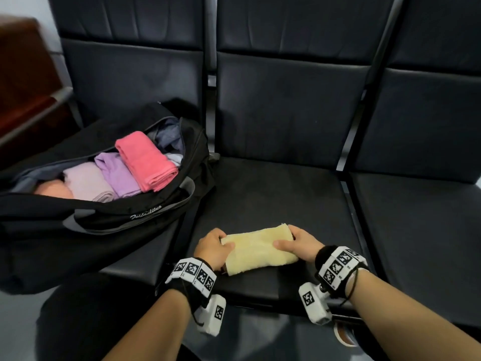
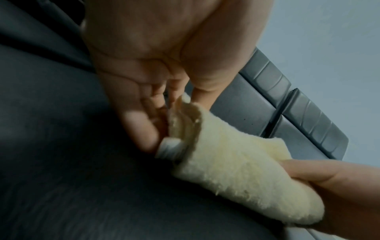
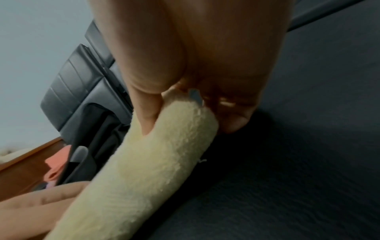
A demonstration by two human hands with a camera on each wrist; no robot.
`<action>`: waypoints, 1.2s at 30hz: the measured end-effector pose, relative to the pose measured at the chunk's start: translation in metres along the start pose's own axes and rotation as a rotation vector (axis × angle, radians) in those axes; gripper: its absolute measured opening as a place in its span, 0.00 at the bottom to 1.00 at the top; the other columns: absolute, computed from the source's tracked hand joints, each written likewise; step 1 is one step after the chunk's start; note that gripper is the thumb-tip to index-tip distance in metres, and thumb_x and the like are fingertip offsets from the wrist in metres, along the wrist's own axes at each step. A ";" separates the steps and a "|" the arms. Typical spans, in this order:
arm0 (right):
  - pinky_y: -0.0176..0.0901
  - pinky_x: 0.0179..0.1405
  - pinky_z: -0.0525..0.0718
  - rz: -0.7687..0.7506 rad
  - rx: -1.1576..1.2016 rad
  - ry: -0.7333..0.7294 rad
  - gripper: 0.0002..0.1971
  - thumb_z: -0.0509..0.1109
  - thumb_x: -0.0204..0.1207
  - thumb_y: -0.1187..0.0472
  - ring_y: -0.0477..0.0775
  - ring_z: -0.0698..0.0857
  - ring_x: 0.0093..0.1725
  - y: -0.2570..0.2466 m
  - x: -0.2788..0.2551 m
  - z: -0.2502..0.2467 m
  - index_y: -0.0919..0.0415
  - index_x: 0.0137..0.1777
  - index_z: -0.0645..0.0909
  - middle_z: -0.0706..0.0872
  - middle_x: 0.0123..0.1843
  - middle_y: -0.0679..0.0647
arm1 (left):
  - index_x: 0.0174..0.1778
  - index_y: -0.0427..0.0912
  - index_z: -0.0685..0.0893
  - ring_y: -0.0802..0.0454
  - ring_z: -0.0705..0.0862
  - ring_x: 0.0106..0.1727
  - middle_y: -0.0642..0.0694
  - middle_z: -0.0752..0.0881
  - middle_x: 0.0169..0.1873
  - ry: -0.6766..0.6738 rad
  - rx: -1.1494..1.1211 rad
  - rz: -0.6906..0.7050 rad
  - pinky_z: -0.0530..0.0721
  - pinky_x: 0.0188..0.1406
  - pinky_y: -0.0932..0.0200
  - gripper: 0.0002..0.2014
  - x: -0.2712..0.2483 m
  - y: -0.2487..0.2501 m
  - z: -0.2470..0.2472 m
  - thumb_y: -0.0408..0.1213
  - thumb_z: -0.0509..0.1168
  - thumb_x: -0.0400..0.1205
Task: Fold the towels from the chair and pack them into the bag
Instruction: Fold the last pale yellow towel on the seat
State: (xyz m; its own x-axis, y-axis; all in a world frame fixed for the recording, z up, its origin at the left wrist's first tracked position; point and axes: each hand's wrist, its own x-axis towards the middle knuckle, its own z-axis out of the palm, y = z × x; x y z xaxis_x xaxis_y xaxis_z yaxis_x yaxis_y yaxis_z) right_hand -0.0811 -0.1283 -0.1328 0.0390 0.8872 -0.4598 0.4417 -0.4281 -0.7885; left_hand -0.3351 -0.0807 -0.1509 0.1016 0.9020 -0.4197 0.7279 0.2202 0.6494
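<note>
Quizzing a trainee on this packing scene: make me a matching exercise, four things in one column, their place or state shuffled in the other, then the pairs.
Column one:
1. yellow towel
2. pink towel
3. purple towel
4. black bag

Column two:
A. lies open on the left seat
B. folded, gripped at both ends by the left hand and right hand on the middle seat
C. topmost in the bag, partly over a neighbouring towel
D. in the bag, between the pink towel and a paler one

Pairs: 1-B, 2-C, 3-D, 4-A
</note>
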 end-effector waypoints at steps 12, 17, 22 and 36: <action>0.48 0.52 0.85 -0.651 -0.562 0.051 0.21 0.80 0.63 0.56 0.42 0.86 0.50 -0.172 -0.050 0.002 0.45 0.56 0.82 0.88 0.49 0.42 | 0.62 0.40 0.84 0.58 0.88 0.51 0.47 0.90 0.50 -0.214 -0.458 0.585 0.84 0.52 0.57 0.28 -0.043 0.069 -0.072 0.27 0.77 0.65; 0.35 0.56 0.83 -0.704 -0.189 0.107 0.35 0.83 0.64 0.55 0.40 0.86 0.56 -0.208 -0.018 0.032 0.36 0.69 0.74 0.87 0.54 0.39 | 0.64 0.46 0.84 0.57 0.89 0.55 0.49 0.92 0.53 -0.128 -0.624 0.567 0.86 0.56 0.60 0.25 -0.037 0.049 -0.127 0.26 0.75 0.71; 0.49 0.64 0.86 -0.479 0.153 -0.149 0.36 0.78 0.75 0.61 0.51 0.87 0.63 -0.239 0.039 0.095 0.53 0.80 0.65 0.86 0.64 0.55 | 0.68 0.39 0.82 0.46 0.90 0.59 0.42 0.92 0.57 0.116 -0.898 0.327 0.88 0.55 0.52 0.19 -0.011 0.006 -0.194 0.28 0.71 0.81; 0.55 0.62 0.86 -0.374 0.124 -0.289 0.27 0.75 0.74 0.69 0.59 0.87 0.61 -0.334 0.177 0.239 0.58 0.73 0.74 0.85 0.66 0.60 | 0.76 0.37 0.75 0.37 0.87 0.61 0.34 0.86 0.64 0.336 -1.115 -0.134 0.87 0.58 0.40 0.22 0.099 -0.085 -0.315 0.23 0.62 0.85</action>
State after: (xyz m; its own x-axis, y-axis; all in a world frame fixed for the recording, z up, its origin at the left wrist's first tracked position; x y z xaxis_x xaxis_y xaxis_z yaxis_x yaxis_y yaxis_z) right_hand -0.4362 0.1309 -0.0487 -0.3599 0.9075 -0.2168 0.2669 -0.1225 -0.9559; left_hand -0.6005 0.1071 -0.0477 -0.2370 0.8626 -0.4469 -0.2953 0.3742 0.8791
